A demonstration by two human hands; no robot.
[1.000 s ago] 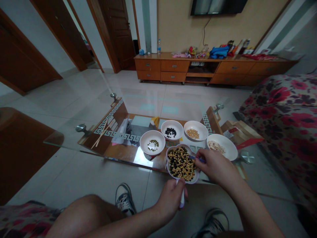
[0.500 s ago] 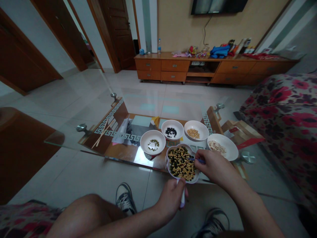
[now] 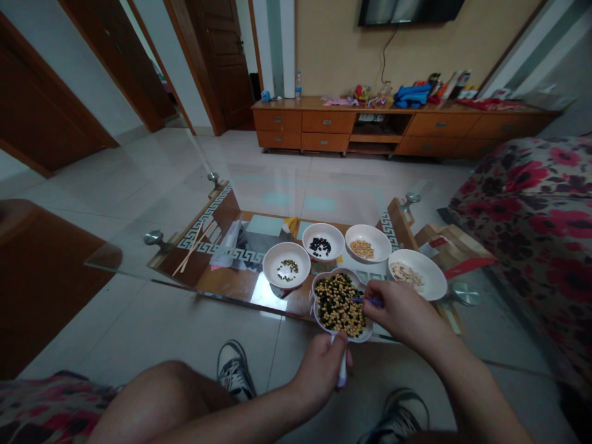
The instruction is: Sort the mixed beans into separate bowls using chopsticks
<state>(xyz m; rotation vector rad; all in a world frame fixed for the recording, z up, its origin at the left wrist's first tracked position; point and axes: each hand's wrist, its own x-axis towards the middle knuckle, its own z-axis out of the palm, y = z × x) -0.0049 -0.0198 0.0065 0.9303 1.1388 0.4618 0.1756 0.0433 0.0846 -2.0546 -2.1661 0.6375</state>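
My left hand is closed round the pale handle of a lobed white strainer-like bowl, holding it at the near edge of the glass table. Mixed yellow, dark green and black beans fill it. Over its right side, my right hand pinches a slim purple tool whose tip reaches into the beans; its exact kind is unclear. Around the far side stand white bowls: one with a few green beans, one with black beans, one with yellow beans, one with pale flat pieces.
Wooden chopsticks lie at the left of the glass table. Papers show beneath the glass. A brown paper bag is at the right, near a flowered sofa cover. A wooden cabinet stands along the wall.
The tool's tip has shifted slightly left among the beans. Both hands keep their grips, and the view has moved very slightly.
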